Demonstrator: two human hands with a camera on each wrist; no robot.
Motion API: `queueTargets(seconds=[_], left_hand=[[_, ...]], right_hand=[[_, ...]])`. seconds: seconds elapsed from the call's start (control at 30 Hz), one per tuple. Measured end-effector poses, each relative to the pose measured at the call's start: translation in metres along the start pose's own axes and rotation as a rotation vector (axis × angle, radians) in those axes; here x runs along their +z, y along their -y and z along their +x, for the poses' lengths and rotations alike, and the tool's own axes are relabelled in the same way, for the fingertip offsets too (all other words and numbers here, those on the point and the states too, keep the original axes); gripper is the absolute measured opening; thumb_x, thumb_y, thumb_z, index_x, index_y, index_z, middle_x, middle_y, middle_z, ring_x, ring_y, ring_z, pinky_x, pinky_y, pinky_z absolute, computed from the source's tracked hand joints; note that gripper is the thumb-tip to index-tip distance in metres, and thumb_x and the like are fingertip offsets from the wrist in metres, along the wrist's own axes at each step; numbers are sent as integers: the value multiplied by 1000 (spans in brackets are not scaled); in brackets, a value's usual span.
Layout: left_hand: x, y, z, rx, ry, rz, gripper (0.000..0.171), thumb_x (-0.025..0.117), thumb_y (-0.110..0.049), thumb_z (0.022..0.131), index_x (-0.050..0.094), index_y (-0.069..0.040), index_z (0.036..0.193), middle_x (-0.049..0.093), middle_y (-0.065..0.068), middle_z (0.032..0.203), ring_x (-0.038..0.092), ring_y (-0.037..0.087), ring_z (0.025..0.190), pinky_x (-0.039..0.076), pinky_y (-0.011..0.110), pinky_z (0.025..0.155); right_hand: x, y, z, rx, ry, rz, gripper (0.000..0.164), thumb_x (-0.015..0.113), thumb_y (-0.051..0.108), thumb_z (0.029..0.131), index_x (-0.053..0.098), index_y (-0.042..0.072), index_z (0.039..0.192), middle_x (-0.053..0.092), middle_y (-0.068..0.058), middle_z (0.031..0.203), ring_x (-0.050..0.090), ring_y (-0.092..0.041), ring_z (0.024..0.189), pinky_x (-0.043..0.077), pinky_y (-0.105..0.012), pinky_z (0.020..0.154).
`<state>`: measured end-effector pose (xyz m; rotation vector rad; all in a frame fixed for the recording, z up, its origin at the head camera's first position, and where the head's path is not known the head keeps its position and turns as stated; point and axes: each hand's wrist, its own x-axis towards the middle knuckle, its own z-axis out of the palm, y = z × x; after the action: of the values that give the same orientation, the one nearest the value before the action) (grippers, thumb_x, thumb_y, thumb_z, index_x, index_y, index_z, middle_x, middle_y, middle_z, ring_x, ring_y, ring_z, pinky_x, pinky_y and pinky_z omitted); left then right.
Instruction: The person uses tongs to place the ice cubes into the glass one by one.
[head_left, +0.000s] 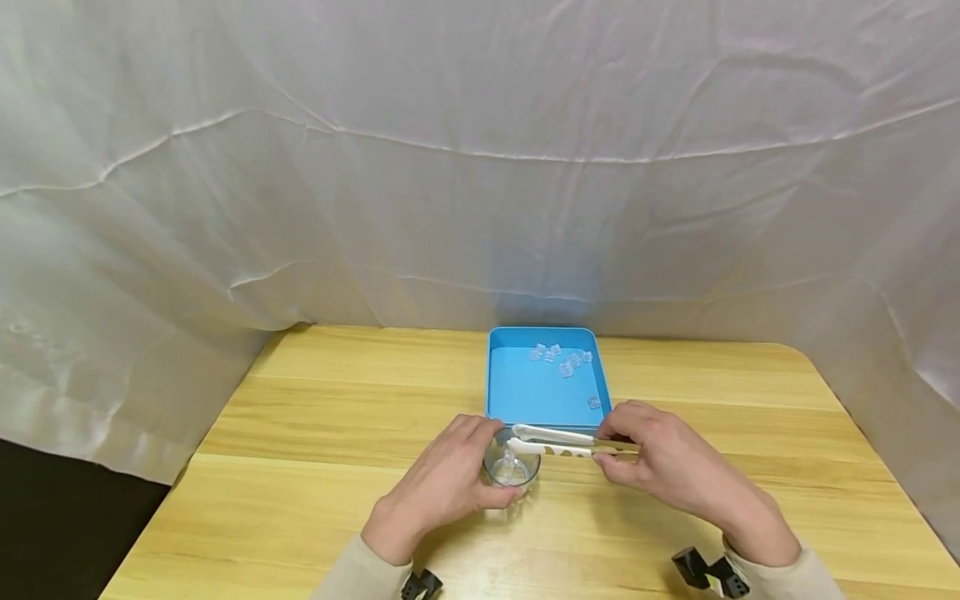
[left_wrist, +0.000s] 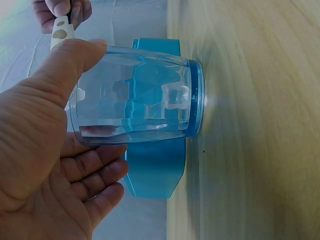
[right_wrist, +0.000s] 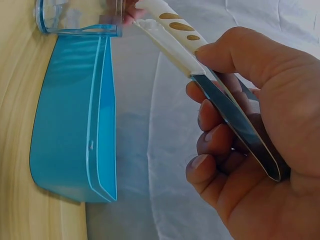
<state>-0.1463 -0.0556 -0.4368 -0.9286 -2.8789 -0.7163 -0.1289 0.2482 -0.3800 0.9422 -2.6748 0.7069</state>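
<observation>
My left hand (head_left: 450,475) grips a clear glass cup (left_wrist: 145,120) at its rim, thumb on one side and fingers on the other. The cup stands upright on the table, with clear cube-like pieces (left_wrist: 176,96) at its bottom. In my right hand (head_left: 667,454) is a pair of tongs (right_wrist: 172,45) with white, spotted ends and metal arms, pinched between thumb and fingers. The tong tips reach over the mouth of the cup, slightly apart in the head view. I cannot tell whether a piece sits between them.
Just behind the cup is a blue tray (head_left: 547,408). Several clear cubes (head_left: 573,361) lie in it, mostly toward the back, with one cube (head_left: 594,402) near its right front corner. A pale curtain (head_left: 450,208) hangs behind the wooden table (head_left: 300,433).
</observation>
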Motion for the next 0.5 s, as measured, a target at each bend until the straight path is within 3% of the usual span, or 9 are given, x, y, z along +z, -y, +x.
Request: queueTargets(seconds=[0.27, 0.5], left_hand=[[-1, 0, -1, -2, -1, 0, 80, 84, -56, 84, 58, -11, 144, 64, 4, 138, 57, 21, 131, 53, 39, 110], [1, 1, -1, 0, 2, -10, 80, 84, -56, 84, 58, -11, 145, 64, 3, 139, 56, 21, 132, 53, 40, 111]], right_hand=[[-3, 0, 0, 52, -1, -16, 17, 81, 14, 90, 70, 27, 94, 65, 17, 92, 57, 1, 81, 56, -25, 69], [-8, -6, -2, 146, -39, -97, 15, 83, 15, 88, 71, 23, 93, 66, 15, 92, 60, -3, 83, 58, -29, 71]])
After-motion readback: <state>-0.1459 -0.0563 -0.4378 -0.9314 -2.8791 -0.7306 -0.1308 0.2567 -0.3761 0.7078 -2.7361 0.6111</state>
